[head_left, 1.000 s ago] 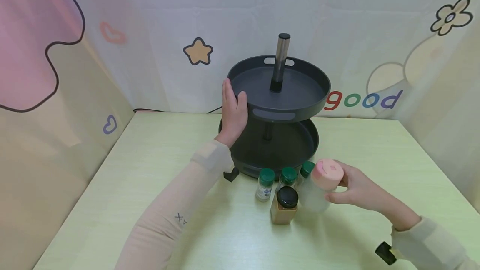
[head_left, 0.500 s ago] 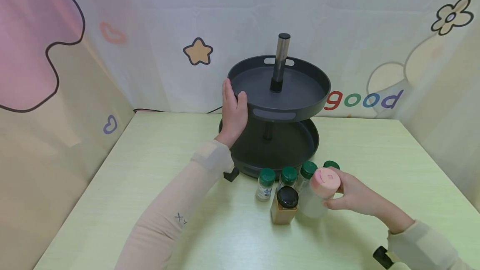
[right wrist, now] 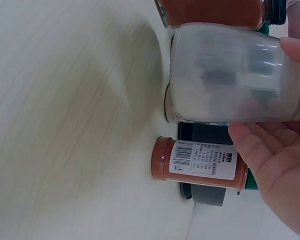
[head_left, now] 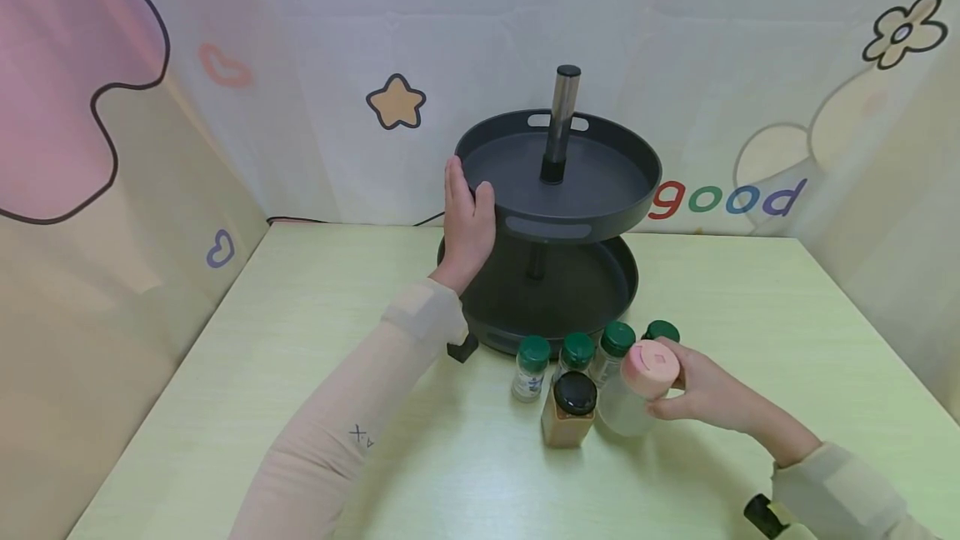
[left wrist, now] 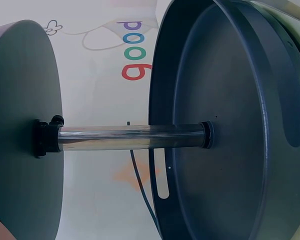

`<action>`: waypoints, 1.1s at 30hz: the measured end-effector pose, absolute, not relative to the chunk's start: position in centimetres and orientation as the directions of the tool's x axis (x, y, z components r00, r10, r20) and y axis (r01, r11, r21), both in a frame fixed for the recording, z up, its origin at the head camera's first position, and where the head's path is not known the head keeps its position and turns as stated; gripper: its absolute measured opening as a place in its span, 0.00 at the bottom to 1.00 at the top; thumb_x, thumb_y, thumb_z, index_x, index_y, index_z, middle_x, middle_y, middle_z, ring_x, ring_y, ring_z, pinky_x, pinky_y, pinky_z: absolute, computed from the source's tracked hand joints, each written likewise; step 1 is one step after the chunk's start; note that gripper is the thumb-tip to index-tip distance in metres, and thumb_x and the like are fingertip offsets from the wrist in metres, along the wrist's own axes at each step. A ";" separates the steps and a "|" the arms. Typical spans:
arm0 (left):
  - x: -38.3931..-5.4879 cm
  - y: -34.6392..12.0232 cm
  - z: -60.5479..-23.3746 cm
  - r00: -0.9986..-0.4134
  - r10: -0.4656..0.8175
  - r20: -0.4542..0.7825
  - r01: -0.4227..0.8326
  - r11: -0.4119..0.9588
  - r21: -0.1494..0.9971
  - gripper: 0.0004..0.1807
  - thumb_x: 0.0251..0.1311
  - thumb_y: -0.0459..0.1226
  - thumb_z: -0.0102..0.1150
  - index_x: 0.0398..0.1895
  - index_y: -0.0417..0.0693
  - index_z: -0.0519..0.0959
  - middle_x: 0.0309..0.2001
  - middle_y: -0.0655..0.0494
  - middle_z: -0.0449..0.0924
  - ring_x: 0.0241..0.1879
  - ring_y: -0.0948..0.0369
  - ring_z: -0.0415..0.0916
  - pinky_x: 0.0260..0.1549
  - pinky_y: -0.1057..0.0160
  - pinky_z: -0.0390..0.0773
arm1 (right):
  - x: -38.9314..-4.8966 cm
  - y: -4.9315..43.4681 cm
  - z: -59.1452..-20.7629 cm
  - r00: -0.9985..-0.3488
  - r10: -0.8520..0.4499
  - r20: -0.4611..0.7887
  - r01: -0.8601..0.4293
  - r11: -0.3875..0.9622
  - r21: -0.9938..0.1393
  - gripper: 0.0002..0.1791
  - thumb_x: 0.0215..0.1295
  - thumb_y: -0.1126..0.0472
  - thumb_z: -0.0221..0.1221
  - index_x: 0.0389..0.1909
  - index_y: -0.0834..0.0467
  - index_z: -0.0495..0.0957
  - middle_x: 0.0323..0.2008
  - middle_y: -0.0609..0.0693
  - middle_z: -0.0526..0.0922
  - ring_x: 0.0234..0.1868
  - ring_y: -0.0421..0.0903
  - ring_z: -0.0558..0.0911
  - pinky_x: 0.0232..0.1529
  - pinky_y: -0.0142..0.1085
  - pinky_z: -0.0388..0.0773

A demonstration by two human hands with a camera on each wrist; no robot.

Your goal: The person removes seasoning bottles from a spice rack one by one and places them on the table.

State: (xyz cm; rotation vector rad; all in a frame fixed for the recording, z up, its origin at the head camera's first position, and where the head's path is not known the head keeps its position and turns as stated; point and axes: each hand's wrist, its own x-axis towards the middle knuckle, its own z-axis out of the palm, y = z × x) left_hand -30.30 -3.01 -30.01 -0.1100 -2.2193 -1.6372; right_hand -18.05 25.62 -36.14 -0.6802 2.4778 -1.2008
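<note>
My right hand [head_left: 705, 386] holds a see-through whitish jar [right wrist: 230, 75] with a pink lid [head_left: 651, 369], its thumb and fingers around the upper part. In the right wrist view the jar's base is close over the table. My left hand [head_left: 468, 227] rests against the left rim of the upper tray of a dark two-tier round stand [head_left: 577, 227], fingers straight. Beside the pink-lidded jar stands a square black-capped spice bottle [head_left: 567, 425]. Behind are several green-capped spice jars [head_left: 529, 377]; one with reddish-brown contents [right wrist: 195, 160] shows in the right wrist view.
The stand's lower tray [left wrist: 220, 75] sits on the pale table [head_left: 337, 290], joined by a metal pole [left wrist: 130, 137] to the upper one. A printed curtain [head_left: 315, 107] hangs behind. A thin dark cable [head_left: 296, 220] runs along the table's back edge.
My right hand has moved slightly left and toward me with the pink-lidded jar. Another green-capped jar now shows behind that hand. My left hand stays at the upper tray.
</note>
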 end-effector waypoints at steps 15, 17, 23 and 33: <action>-30.1 -2.9 -29.9 -0.929 -0.152 0.337 0.275 0.326 0.905 0.33 0.63 0.45 0.31 0.69 0.47 0.37 0.71 0.58 0.33 0.69 0.63 0.35 0.67 0.60 0.43 | -18.1 26.7 -37.1 -0.851 -0.519 -0.083 -0.278 0.578 -0.767 0.29 0.45 0.62 0.63 0.50 0.64 0.64 0.43 0.53 0.74 0.42 0.31 0.71 0.45 0.44 0.73; -30.1 -2.9 -30.0 -0.928 -0.153 0.340 0.277 0.328 0.903 0.33 0.63 0.44 0.31 0.69 0.46 0.37 0.71 0.58 0.34 0.69 0.62 0.35 0.67 0.60 0.43 | -18.1 26.7 -37.2 -0.851 -0.518 -0.089 -0.269 0.574 -0.774 0.30 0.45 0.63 0.63 0.51 0.65 0.64 0.43 0.54 0.73 0.42 0.30 0.71 0.45 0.46 0.72; -30.1 -2.9 -29.9 -0.928 -0.152 0.341 0.277 0.332 0.902 0.33 0.63 0.44 0.31 0.69 0.47 0.37 0.71 0.57 0.34 0.69 0.62 0.35 0.67 0.60 0.43 | -18.3 27.1 -37.8 -0.837 -0.541 -0.083 -0.284 0.559 -0.779 0.30 0.46 0.63 0.63 0.51 0.66 0.63 0.45 0.55 0.72 0.43 0.28 0.71 0.46 0.42 0.72; -29.9 -3.0 -29.7 -0.933 -0.154 0.326 0.264 0.326 0.908 0.33 0.63 0.44 0.31 0.69 0.47 0.37 0.71 0.58 0.33 0.69 0.62 0.35 0.67 0.61 0.42 | -18.4 27.2 -38.2 -0.824 -0.556 -0.107 -0.260 0.539 -0.801 0.32 0.47 0.63 0.62 0.53 0.66 0.61 0.48 0.56 0.70 0.44 0.29 0.70 0.44 0.27 0.72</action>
